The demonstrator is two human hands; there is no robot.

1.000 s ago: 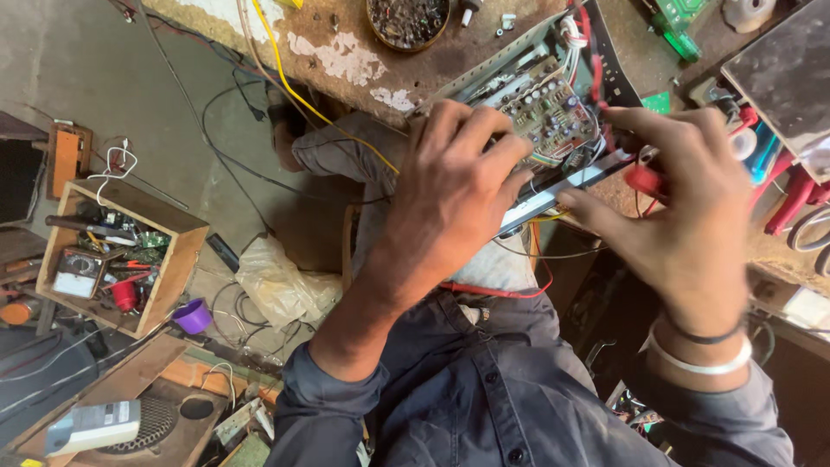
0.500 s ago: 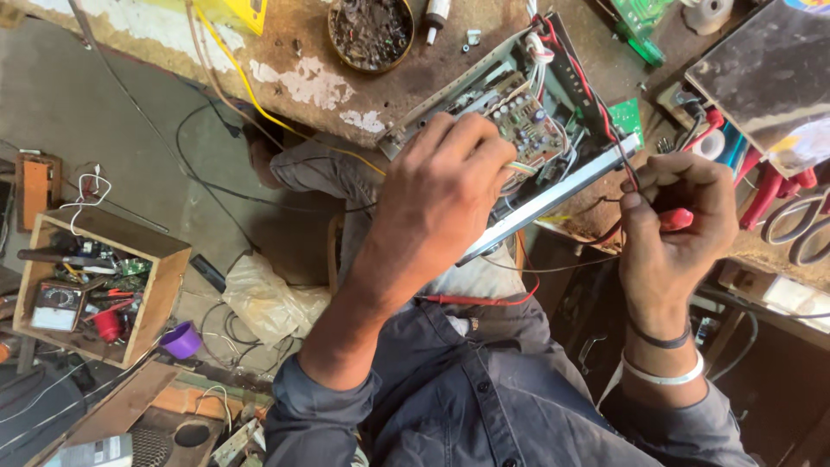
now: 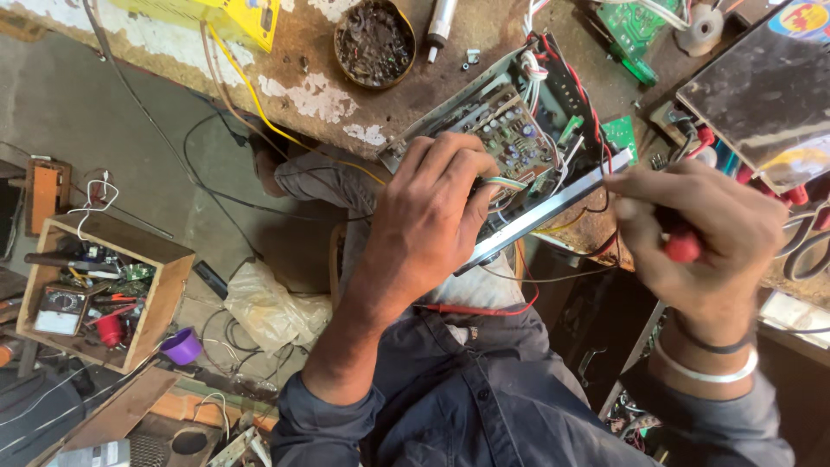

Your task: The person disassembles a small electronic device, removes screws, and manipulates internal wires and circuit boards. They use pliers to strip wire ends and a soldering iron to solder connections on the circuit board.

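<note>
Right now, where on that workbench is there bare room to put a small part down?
The barest stretch of the workbench lies between the yellow box and the round tin of scraps, down to the bench edge. Right of the open chassis it is crowded: green boards, a dark panel, red-handled tools.

Left hand (image 3: 432,216) steadies the open metal chassis (image 3: 510,130); right hand (image 3: 692,229) clasps a red-handled screwdriver (image 3: 681,245).

head-worn view, steeply downward, close over workbench (image 3: 328,95)
</note>
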